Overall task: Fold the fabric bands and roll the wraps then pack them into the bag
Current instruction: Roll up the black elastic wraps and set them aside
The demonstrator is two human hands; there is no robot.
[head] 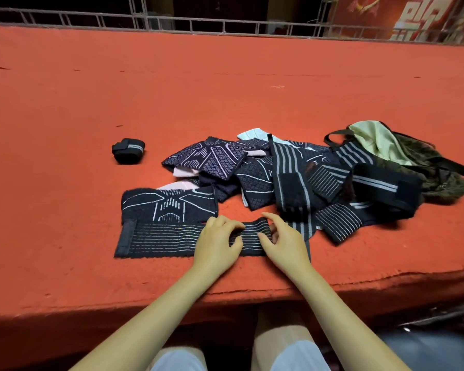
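Where both hands [248, 243] pinch, wrap [164, 241] edge-near

Open red table [225, 89] left and beyond; pile of bands [252, 170] crowds the bag [413, 156]

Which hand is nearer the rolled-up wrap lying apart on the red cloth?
Left. The left hand lies on the striped wrap, below and right of the rolled wrap. The right hand sits further right, at the strip's rolling end.
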